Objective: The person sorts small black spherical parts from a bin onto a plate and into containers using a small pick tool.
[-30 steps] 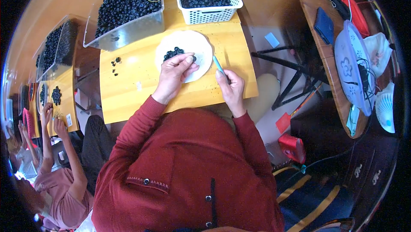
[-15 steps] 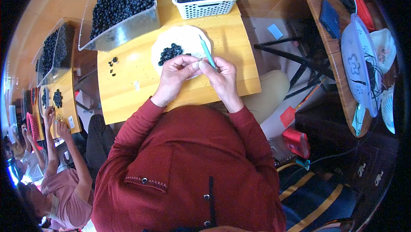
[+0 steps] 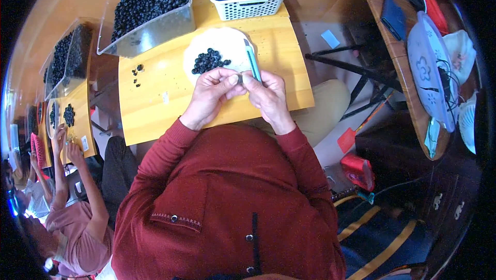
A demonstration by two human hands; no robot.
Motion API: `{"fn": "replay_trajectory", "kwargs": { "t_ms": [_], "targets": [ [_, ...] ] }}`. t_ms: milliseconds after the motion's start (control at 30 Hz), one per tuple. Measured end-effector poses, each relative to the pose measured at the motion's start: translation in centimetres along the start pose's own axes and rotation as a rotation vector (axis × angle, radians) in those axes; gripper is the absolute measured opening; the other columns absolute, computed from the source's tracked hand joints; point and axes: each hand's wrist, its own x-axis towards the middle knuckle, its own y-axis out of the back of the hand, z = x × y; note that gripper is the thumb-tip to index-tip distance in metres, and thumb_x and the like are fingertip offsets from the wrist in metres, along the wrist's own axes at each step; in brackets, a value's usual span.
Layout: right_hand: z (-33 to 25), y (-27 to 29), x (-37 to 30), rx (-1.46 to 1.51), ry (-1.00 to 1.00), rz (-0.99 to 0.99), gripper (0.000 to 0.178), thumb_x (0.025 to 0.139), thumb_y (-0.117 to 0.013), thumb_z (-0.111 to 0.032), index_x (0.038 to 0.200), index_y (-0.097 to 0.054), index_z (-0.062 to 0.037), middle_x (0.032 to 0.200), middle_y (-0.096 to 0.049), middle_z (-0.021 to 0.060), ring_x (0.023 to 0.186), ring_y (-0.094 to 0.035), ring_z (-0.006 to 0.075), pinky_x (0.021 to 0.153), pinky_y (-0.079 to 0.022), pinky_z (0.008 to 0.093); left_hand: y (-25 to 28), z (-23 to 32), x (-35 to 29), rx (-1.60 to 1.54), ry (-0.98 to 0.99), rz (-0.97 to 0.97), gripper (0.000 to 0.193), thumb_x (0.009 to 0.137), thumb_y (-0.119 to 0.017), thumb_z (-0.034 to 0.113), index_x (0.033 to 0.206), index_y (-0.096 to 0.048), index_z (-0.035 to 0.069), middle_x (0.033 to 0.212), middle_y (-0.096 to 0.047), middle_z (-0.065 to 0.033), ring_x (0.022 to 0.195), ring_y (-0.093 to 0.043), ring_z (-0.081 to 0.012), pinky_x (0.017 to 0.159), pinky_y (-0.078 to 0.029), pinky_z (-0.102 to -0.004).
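Between the fingertips of my left hand (image 3: 214,94) is a small dark round piece (image 3: 239,79), mostly covered by the fingers. My right hand (image 3: 268,96) grips a slim teal cutter (image 3: 251,60), its narrow blade end pointing up and away from me. The tips of both hands meet over the near edge of a white plate (image 3: 227,39). On that plate lies a pile of dark, bead-like round pieces (image 3: 207,61); whether they are beads or berries I cannot tell.
A clear tub (image 3: 165,34) and a white perforated basket (image 3: 250,8), both full of dark pieces, stand at the table's far side. Scraps (image 3: 137,75) lie left on the yellow table (image 3: 155,109). Another person's hands (image 3: 70,145) work at a table farther left. A brown side table (image 3: 385,47) stands right.
The cutter has turned slightly more upright in my right hand. My left fingertips have shifted, and the dark piece between them now shows. The view has moved a little.
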Motion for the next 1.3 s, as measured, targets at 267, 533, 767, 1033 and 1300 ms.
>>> {"fn": "replay_trajectory", "kwargs": {
  "t_ms": [267,533,767,1033,1300],
  "targets": [
    [-0.8,-0.4,-0.9,-0.168,0.207,0.002,0.018,0.093,-0.066,-0.015,0.103,-0.069,-0.0008,0.068,-0.059,-0.0053,0.049,-0.040,-0.0018,0.042,-0.028,0.0170,-1.2,-0.4,-0.1,-0.016,-0.020,0.011,0.015,0.096,-0.062,0.012,0.106,-0.065,0.002,0.098,-0.070,-0.0071,0.087,-0.068,-0.0141,0.082,-0.058,-0.0292],
    [-0.2,1.0,-0.8,-0.041,0.046,0.042,0.017,0.093,-0.065,-0.013,0.102,-0.068,0.0012,0.067,-0.057,-0.0044,0.051,-0.042,-0.0005,0.044,-0.030,0.0180,-0.7,-0.6,-0.1,-0.014,0.005,-0.019,0.015,0.096,-0.062,0.012,0.106,-0.065,0.002,0.097,-0.070,-0.0075,0.085,-0.069,-0.0146,0.081,-0.059,-0.0299],
    [-1.6,1.8,-1.9,-0.488,0.230,0.085,0.025,0.094,-0.065,-0.021,0.101,-0.068,0.0032,0.073,-0.061,0.0011,0.064,-0.054,0.0075,0.054,-0.040,0.0249,-1.0,-0.4,1.1,-0.074,-0.008,0.021,0.016,0.097,-0.060,0.013,0.109,-0.063,0.002,0.097,-0.069,-0.0081,0.087,-0.069,-0.0156,0.084,-0.059,-0.0321],
    [-1.0,2.4,-2.9,-0.755,0.371,0.118,0.031,0.095,-0.062,-0.027,0.103,-0.068,0.0028,0.074,-0.062,0.0138,0.063,-0.061,0.0216,0.057,-0.045,0.0334,-1.9,-0.3,1.2,-0.112,-0.048,0.065,0.015,0.098,-0.057,0.011,0.108,-0.062,0.002,0.100,-0.068,-0.0086,0.090,-0.069,-0.0174,0.086,-0.060,-0.0339],
    [-0.8,2.8,-3.0,-0.810,0.437,0.128,0.030,0.093,-0.064,-0.027,0.104,-0.069,0.0011,0.076,-0.064,0.0156,0.066,-0.064,0.0272,0.058,-0.048,0.0364,-1.7,-0.8,1.0,-0.113,-0.064,0.078,0.015,0.098,-0.056,0.011,0.108,-0.062,0.002,0.101,-0.067,-0.0075,0.092,-0.069,-0.0170,0.085,-0.059,-0.0333]
  ]
}}
